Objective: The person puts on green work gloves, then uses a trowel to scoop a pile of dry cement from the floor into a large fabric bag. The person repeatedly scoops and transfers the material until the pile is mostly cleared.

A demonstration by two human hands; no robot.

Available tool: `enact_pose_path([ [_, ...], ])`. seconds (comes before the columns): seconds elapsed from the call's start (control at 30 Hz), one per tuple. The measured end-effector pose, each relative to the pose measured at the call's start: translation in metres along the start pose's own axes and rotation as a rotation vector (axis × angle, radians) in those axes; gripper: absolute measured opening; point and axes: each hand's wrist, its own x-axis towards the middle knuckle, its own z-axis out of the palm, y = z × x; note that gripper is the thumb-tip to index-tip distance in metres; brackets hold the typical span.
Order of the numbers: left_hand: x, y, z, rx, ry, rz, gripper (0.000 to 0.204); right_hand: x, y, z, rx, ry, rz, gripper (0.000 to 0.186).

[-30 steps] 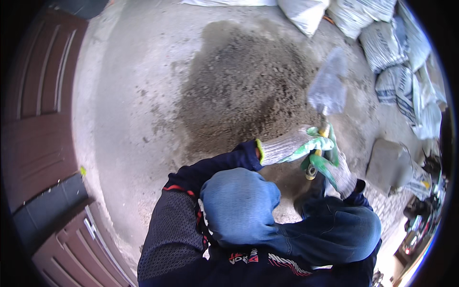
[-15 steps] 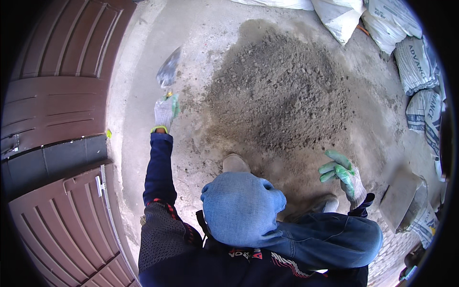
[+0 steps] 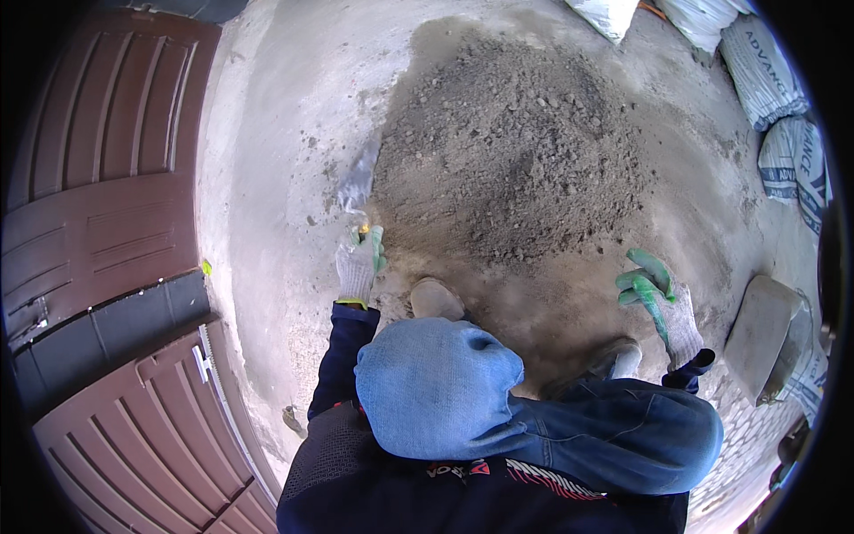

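My left hand (image 3: 358, 262), in a white and green work glove, is closed around the handle of a trowel (image 3: 358, 181). The metal blade points away from me and is smeared by motion. It lies at the left edge of a wide heap of grey-brown sand or dry mix (image 3: 516, 151) on the concrete floor. My right hand (image 3: 660, 303), gloved the same way, hangs with bent fingers apart, holding nothing, near the heap's lower right side. Between the hands are my bent knees in blue jeans and the tips of my shoes.
Brown panelled gates or doors (image 3: 102, 214) run along the left. White printed sacks (image 3: 763, 71) lie at the far right. A grey slab-like piece (image 3: 763, 334) leans beside another sack at the right. Pale concrete floor (image 3: 285, 116) stretches between door and heap.
My left hand has drawn the trowel nearer to me and to the right, against the heap's edge. My right hand has shifted slightly right, its fingers curled more.
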Motion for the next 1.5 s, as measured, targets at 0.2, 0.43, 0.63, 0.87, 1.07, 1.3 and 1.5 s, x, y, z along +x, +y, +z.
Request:
enact_pose_path([
  [0.2, 0.146, -0.003, -0.082, 0.832, 0.482, 0.554, 0.035, 0.010, 0.006, 0.006, -0.083, -0.023, 0.044, 0.051],
  [0.43, 0.064, 0.012, -0.024, 0.922, 0.196, 0.735, 0.037, 0.004, 0.003, 0.001, -0.247, 0.004, 0.041, 0.051],
  [0.63, -0.025, 0.031, 0.020, -0.217, -0.013, -0.259, 0.023, 0.009, -0.005, 0.002, -0.288, 0.040, 0.031, 0.050],
  [0.87, -0.058, 0.098, 0.042, -0.480, -0.435, -0.216, 0.019, 0.006, 0.002, 0.003, -0.402, -0.115, -0.015, 0.058],
  [1.07, -0.097, 0.127, 0.094, 0.237, -0.315, 0.298, 0.010, 0.003, -0.009, 0.007, -0.671, -0.042, -0.003, 0.057],
  [1.3, -0.104, 0.177, 0.063, 0.699, -0.128, 0.630, 0.017, -0.070, 0.014, -0.068, -0.515, 0.870, -0.183, 0.051],
  [1.5, -0.114, 0.221, 0.064, 0.199, -0.168, 0.406, 0.014, -0.178, 0.031, -0.212, -0.630, 2.036, -0.286, 0.060],
])
